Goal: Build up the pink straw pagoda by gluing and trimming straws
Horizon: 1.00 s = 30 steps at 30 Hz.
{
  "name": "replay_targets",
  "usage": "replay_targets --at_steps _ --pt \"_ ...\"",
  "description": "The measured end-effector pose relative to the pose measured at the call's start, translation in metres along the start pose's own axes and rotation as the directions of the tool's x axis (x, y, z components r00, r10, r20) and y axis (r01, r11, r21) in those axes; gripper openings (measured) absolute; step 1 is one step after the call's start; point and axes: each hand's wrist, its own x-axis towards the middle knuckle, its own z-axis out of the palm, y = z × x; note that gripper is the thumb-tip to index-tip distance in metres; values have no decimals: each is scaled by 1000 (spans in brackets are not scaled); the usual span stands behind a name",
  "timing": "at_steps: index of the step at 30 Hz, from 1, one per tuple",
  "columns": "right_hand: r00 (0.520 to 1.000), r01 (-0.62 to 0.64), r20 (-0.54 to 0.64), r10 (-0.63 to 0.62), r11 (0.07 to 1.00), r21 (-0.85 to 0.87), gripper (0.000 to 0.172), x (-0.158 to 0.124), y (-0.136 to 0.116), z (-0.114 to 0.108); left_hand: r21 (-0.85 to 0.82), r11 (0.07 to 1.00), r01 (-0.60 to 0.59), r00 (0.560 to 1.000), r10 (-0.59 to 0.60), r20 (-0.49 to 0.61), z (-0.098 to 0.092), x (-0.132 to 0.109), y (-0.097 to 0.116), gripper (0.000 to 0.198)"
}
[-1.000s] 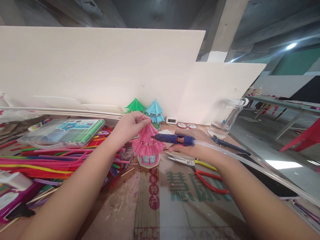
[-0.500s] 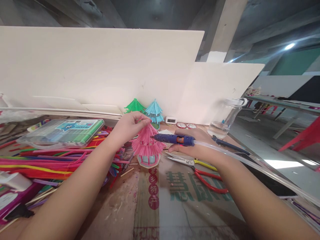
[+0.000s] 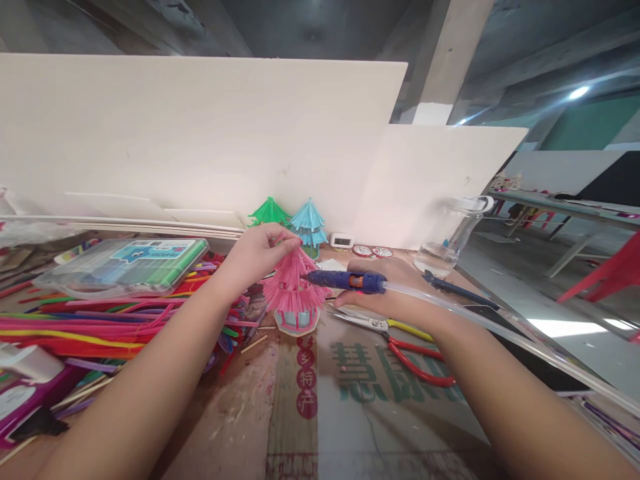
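A pink pavilion model (image 3: 299, 293) with two fringed roof tiers stands upright on a pale base. At its peak, the thumb and fingers of my left hand (image 3: 267, 253) are pinched on the roof tip. My right hand (image 3: 395, 290) is wrapped round a blue glue gun (image 3: 350, 281), its nozzle against or very close to the upper roof's right side. A clear glue stick (image 3: 440, 303) trails from the gun's back over my right forearm. Below the right hand lie scissors (image 3: 400, 347) with red and yellow handles.
Behind the pink model stand a green pavilion (image 3: 270, 212) and a blue pavilion (image 3: 309, 223), beside a small clock (image 3: 343, 240). Coloured pipe cleaners (image 3: 100, 333) and a plastic marker case (image 3: 130, 263) lie left. A water jug (image 3: 445, 237) and a dark phone-like slab (image 3: 530, 357) are right.
My right hand and the glue gun have shifted very slightly to the left. My left hand stays at the roof tip, and the pink pavilion stands where it was.
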Motion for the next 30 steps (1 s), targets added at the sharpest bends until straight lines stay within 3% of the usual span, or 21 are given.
replay_targets --at_steps 5,13,25,30 --pt "999 25 -38 -24 999 29 33 0 1 -1 6 1000 -2 1000 2 -1 0 0 0 34" --pt "1000 -4 0 4 992 125 33 -2 -2 -4 -9 1000 -3 1000 3 6 -1 -2 3 34" --pt "987 158 -23 -157 964 214 24 -2 -3 -8 -16 1000 -4 1000 4 13 0 -1 3 35" --pt "993 117 -31 -113 968 221 24 -2 -4 -8 -23 1000 -4 1000 4 17 -1 -1 5 35"
